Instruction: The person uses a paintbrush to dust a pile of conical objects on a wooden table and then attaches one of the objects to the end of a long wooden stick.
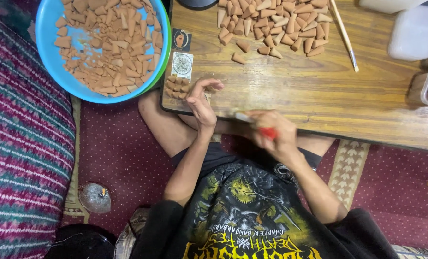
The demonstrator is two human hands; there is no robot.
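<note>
Nearest me, my right hand [276,132] is closed around a red-handled tool [267,132] whose pale tip [243,116] pokes out leftward, blurred, at the near edge of the low wooden table [319,96]. Just beside it my left hand [202,103] is half open, fingers [213,85] curled and empty, touching a small cluster of terracotta clay cones [177,88]. Farther off lies a larger heap of loose clay cones [276,26], and a blue plastic basin [48,52] holds more.
</note>
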